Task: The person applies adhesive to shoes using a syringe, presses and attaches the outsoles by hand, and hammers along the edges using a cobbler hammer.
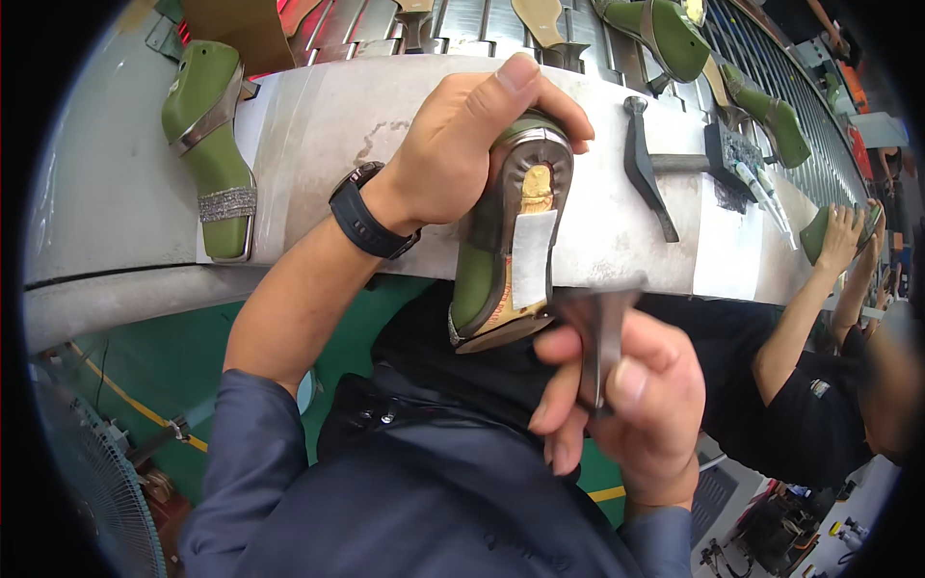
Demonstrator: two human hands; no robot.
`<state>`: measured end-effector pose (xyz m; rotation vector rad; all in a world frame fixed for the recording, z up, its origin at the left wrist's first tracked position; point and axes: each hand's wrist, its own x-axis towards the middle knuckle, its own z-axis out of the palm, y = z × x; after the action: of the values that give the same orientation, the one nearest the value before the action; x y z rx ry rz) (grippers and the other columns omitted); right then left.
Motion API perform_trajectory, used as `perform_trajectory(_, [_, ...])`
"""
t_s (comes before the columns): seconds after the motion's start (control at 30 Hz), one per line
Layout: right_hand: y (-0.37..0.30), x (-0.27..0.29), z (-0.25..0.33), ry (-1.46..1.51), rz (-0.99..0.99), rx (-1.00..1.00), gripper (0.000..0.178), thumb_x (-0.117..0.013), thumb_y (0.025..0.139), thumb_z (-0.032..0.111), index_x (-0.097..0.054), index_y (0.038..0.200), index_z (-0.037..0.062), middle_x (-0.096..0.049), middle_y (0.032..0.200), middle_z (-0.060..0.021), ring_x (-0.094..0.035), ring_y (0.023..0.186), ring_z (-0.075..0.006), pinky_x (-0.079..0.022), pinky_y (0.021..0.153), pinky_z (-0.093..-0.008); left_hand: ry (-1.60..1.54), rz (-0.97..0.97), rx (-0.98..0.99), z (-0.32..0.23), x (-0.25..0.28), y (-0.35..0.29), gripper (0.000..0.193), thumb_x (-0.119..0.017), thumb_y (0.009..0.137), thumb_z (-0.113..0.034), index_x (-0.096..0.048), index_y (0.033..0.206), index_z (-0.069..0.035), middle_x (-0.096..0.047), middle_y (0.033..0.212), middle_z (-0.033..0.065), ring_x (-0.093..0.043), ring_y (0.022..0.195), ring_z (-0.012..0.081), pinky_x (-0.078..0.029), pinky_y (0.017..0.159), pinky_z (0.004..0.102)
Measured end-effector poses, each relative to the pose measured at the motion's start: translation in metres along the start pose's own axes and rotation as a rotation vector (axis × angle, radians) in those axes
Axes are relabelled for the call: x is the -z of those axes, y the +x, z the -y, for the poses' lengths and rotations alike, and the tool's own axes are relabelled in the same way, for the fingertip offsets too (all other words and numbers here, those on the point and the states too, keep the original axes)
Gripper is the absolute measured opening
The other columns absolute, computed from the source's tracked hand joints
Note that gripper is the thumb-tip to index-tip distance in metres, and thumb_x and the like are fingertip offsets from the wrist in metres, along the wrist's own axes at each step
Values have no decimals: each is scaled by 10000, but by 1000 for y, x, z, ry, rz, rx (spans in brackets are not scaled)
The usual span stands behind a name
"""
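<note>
My left hand [462, 144] grips a shoe upper stretched on a green shoe last [477, 279], held sole up above the front edge of the bench. The shoe's heel seat shows a dark gathered rim around a yellowish patch, and a white strip [532, 258] lies along the shank. In my right hand [641, 395], pinched between thumb and fingers, is a dark brown shoe heel [602, 332]. Its flared end is blurred and sits close to the sole; whether they touch I cannot tell.
Another green last with a glittery strap [226, 164] stands at left. A black metal hand tool [641, 169], a dark-handled tool [679, 163] and pens [764, 197] lie right. More lasts [674, 43] sit on the roller conveyor beyond. At right, a co-worker's hands [843, 236] hold another last.
</note>
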<state>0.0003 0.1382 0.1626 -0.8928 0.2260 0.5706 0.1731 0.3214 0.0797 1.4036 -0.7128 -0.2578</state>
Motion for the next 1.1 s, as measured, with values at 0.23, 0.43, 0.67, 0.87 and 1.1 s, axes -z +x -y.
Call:
perform_trajectory(0.23, [50,-7,6,-116,-156,63,517,-437,1068,313,-590,1235,-151,-659,730,-162,-538,450,-150,-518,483,-280,81,52,-78,3,-3,6,792,-165,1134,-473,-742,970,45,-728,994,180,-675,934,254,-518,891,355])
perform_trajectory(0.43, [57,-7,9,-80,-186,17,492,-435,1072,298,-608,1211,-141,-658,747,-144,-506,444,-130,-497,475,-276,107,85,-108,3,-2,7,757,-191,1134,-452,-740,971,43,-730,979,180,-672,939,256,-524,875,362])
perform_trajectory(0.67, [58,0,11,-14,-136,-4,355,-539,1051,272,-639,1141,-56,-705,786,-130,-590,499,-127,-517,531,-255,132,93,-156,5,0,10,714,-256,1122,-463,-737,968,41,-732,983,181,-665,945,267,-517,878,367])
perform_trajectory(0.87, [78,32,30,-236,-190,23,434,-559,1011,328,-650,1069,-92,-761,893,-215,-673,550,-184,-550,525,-287,373,-23,-22,-4,-11,27,295,-706,951,-274,-751,903,14,-674,737,32,-594,689,72,-470,604,265])
perform_trajectory(1.1, [97,19,84,-1453,-328,-24,525,-673,978,418,-737,803,-73,-655,593,-119,-621,462,-160,-493,473,-318,270,-30,179,17,-13,43,471,-677,1011,-448,-757,970,15,-683,746,41,-624,720,87,-502,661,261])
